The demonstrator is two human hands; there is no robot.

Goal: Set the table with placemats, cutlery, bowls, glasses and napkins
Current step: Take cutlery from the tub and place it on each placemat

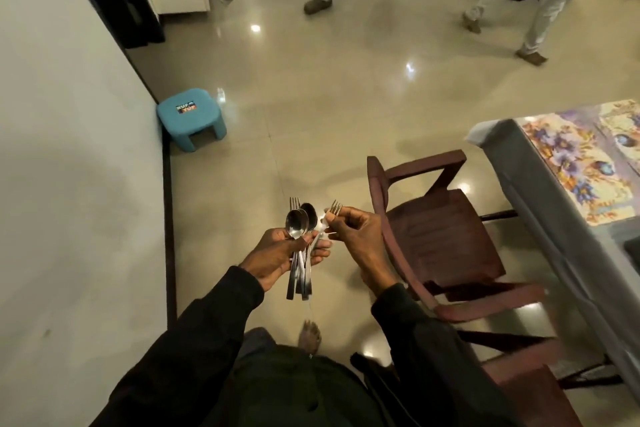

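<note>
Dim indoor light, glare spots on floor (edges warped).

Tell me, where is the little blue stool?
In the head view the blue stool stands on the floor at the left, right against the white wall, across from the brown chair.

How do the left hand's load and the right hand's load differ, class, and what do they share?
The left hand grips a bundle of spoons and forks; the right hand pinches one fork. The bundle's handles stick out below the palm; the fork shows mainly its tines. Both are shiny metal.
</note>
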